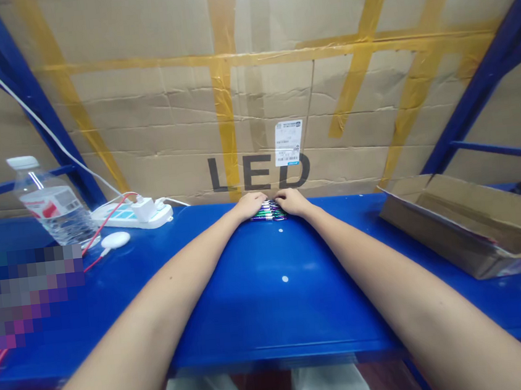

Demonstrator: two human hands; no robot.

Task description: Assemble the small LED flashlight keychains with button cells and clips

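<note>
Several slim, shiny pens [268,211] in green, purple and silver tones lie side by side at the far edge of the blue table, close to the cardboard. They are small in view, so their details are hard to make out. My left hand [251,204] is closed on the left end of this row, its fingertips partly hidden. At the right end, my right hand [291,201] has its fingers curled and pressed to the pens. Both arms are stretched far forward over the table [272,305].
A large cardboard sheet [178,123] marked LED stands behind the table. To the right lies an open cardboard box [450,231]. On the left are a water bottle [54,201], a power strip [120,216] with a charger, a white round puck [115,240] and red cables.
</note>
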